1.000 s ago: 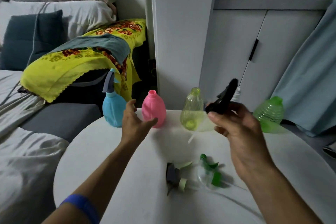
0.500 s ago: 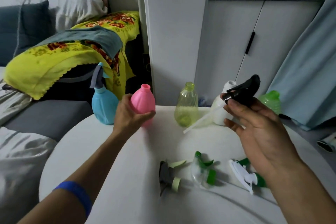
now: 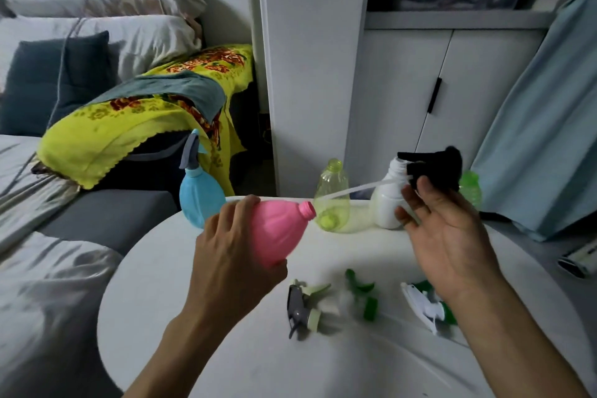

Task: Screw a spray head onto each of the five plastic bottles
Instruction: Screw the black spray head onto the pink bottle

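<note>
White table (image 3: 193,268): left hand (image 3: 232,255) grips pink bottle (image 3: 277,229); right hand (image 3: 449,236) pinches blurred black spray head (image 3: 433,168).

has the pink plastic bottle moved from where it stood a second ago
Yes. The pink plastic bottle is lifted and tipped in the left hand, neck toward the yellow-green clear bottle.

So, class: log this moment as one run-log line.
left hand: holds tilted pink bottle | right hand: holds black spray head | tube near neck | head not on
</note>
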`<state>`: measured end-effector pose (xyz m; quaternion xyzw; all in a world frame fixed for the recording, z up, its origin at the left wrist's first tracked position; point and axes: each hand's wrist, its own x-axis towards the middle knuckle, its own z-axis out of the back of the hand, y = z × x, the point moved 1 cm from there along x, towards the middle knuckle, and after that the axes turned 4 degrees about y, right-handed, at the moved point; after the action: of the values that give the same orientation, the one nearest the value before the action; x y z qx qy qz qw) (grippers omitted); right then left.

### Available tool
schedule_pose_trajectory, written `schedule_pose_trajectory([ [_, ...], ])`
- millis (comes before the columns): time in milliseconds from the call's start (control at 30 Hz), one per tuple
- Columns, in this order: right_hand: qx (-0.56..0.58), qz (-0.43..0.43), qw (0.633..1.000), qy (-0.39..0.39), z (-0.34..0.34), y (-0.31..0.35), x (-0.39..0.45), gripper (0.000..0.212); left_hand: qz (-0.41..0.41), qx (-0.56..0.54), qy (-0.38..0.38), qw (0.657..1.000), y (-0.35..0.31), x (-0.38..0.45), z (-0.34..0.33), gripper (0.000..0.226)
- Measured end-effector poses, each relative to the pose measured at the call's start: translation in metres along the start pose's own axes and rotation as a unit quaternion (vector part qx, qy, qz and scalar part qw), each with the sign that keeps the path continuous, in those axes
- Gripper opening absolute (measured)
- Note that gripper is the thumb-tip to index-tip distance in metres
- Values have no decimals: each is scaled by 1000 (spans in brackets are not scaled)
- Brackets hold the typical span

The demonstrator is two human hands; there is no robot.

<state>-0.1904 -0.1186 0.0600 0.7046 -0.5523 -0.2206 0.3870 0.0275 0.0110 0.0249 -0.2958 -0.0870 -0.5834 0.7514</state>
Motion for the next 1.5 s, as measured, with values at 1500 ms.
schedule_pose_trajectory([
  [1500, -665, 269, 613, 332, -7, -35, -17, 23, -111, -9, 84, 990, -2, 0, -5, 99],
])
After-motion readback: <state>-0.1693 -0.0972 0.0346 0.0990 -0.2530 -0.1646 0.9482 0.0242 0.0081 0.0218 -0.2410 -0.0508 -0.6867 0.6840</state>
